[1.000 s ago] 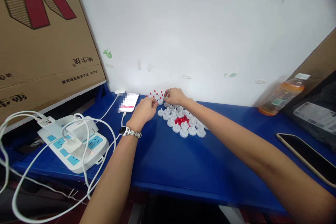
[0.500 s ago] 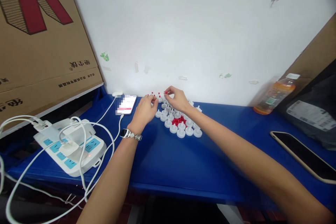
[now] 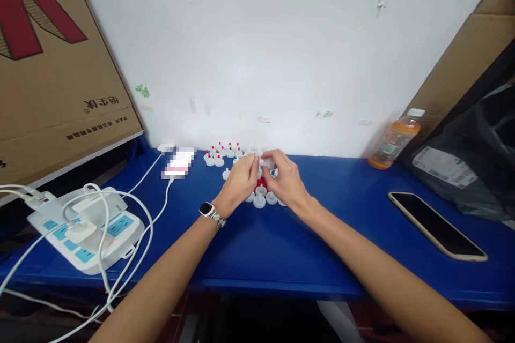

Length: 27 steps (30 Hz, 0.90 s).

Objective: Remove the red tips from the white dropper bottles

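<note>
My right hand (image 3: 286, 179) is closed, its thumb and fingers pinching a white nozzle cap (image 3: 267, 163). My left hand (image 3: 241, 176) meets it there, with thumb and fingertips pressed together at the cap's spout; whatever is between them is hidden. Beneath and around both hands stand several more white nozzle caps (image 3: 259, 201), partly covered by the hands. Small red tips (image 3: 262, 182) lie in a pile among them. To the left of my hands, near the wall, white caps with red tips (image 3: 219, 159) stand upright in a group.
On the left are a power strip (image 3: 90, 236) with looping white cables and a charging phone (image 3: 179, 163). A dark-screened phone (image 3: 436, 225), an orange drink bottle (image 3: 396, 139) and a black plastic package (image 3: 462, 161) are on the right. A white wall (image 3: 257, 53) backs the blue table (image 3: 249, 252).
My right hand has come down from the red-tipped caps by the wall and now holds a white cap. My left hand has moved right to meet it. The camera view has shifted.
</note>
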### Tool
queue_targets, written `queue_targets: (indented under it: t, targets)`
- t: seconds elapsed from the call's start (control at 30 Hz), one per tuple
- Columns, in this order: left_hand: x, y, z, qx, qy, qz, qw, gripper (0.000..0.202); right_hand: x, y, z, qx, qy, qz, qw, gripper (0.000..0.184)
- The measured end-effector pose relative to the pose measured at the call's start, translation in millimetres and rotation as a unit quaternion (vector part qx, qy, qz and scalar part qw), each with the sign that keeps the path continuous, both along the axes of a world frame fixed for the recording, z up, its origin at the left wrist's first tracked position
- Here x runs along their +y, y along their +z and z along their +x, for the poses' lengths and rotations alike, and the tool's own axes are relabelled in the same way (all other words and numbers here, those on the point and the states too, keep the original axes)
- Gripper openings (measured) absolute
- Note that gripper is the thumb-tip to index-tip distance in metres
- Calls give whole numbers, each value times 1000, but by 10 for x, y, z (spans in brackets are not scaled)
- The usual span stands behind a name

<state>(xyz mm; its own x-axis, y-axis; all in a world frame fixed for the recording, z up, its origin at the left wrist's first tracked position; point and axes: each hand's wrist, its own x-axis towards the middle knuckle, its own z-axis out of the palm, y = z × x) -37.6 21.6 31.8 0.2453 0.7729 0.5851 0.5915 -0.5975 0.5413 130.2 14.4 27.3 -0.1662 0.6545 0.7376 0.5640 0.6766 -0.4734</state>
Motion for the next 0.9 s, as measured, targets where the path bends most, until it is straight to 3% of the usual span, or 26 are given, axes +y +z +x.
queue_targets:
  t: [0.1,0.3,0.43,0.5,0.6,0.73,0.9]
  targets:
    - [56,-11,-65,-69,40,-49,996,42,93,10,158,19,-66,23,997,18]
    - [139,-118,-283,186,-42,-44,981,28,199,-13,294,85,-80,-49,992,8]
    - [154,-51,-387,172,-41,-70,982,35,223,-18,271,67,-102,-70,990,13]
    - [168,18,-461,146,-26,-80,986,39,237,-1,243,72,-72,-98,990,15]
    - [208,82,-612,130,26,-93,987,38,297,36,132,71,-17,-139,988,15]
    - [290,37,-825,123,102,-99,982,30,544,78,-169,24,12,-163,986,12]
    - [325,-29,-945,116,117,-118,979,20,1018,135,-617,-91,10,-184,979,17]
